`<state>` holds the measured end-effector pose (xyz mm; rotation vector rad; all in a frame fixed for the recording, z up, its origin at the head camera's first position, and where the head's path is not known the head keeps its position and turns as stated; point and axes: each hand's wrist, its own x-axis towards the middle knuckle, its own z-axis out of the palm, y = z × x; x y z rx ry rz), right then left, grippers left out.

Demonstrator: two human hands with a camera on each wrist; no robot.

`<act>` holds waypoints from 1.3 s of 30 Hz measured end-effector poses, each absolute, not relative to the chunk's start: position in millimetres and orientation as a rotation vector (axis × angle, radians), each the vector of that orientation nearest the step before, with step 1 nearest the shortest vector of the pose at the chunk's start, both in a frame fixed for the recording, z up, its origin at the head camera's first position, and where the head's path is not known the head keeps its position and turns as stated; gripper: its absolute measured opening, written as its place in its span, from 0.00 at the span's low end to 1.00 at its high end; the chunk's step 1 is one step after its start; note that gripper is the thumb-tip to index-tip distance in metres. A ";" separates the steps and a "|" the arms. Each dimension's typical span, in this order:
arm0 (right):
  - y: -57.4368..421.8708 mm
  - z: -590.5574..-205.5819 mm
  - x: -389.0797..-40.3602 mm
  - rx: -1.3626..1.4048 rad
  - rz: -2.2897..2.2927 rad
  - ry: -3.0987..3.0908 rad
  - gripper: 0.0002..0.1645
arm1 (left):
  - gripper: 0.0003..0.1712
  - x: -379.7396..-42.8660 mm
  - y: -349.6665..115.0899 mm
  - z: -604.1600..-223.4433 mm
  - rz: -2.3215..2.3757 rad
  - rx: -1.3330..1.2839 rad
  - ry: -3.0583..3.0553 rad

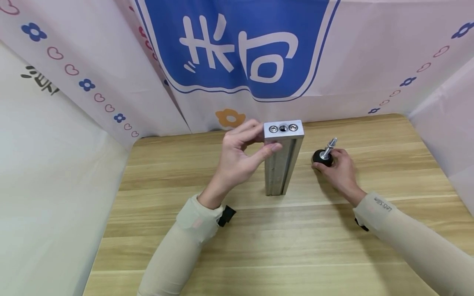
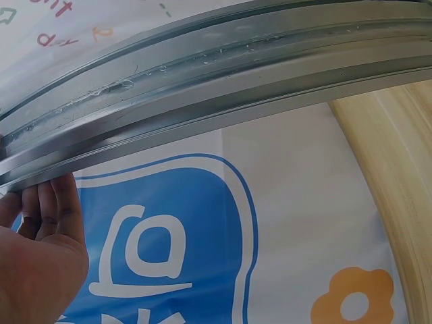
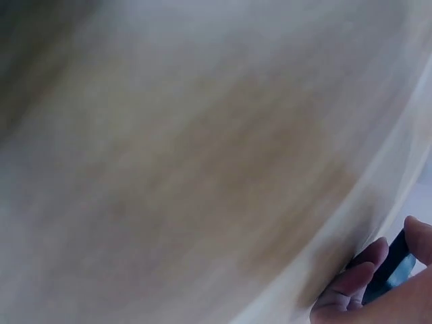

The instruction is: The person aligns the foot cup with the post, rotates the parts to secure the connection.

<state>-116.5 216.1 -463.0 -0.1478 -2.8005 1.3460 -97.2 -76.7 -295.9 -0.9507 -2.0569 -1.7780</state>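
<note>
An aluminium profile [image 1: 279, 168] stands upright on the table, capped by a metal end plate [image 1: 283, 129] with two screws and a threaded hole between them. My left hand [image 1: 238, 154] grips the profile just below that plate, thumb on the near face and fingers round the far left side. In the left wrist view the profile's grooved length [image 2: 223, 67] crosses above the left hand [image 2: 44, 250]. To the right, my right hand [image 1: 340, 168] holds a levelling foot [image 1: 321, 158] by its round black base, threaded stud [image 1: 331, 146] pointing up and tilted right. The right wrist view shows its fingers [image 3: 358, 273] round the dark base.
The wood-grain table [image 1: 259, 246] carries both things. Behind it hangs a white cloth with a blue sign [image 1: 237, 49], and pale cloth walls [image 1: 44, 164] flank the left and right sides.
</note>
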 end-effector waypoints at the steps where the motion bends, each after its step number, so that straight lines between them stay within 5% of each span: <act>1: 215.6 -462.8 -115.9 -0.140 1.343 -2.797 0.38 | 0.23 -97.3 -76.7 -296.1 -1.778 -0.950 -2.059; 17: 210.5 -456.9 -108.5 -0.086 1.380 -2.753 0.35 | 0.23 -97.5 -76.0 -299.1 -1.775 -0.947 -2.063; 39: 210.4 -401.0 -97.6 0.085 1.368 -2.567 0.33 | 0.21 -98.2 -75.5 -300.5 -1.807 -0.952 -2.018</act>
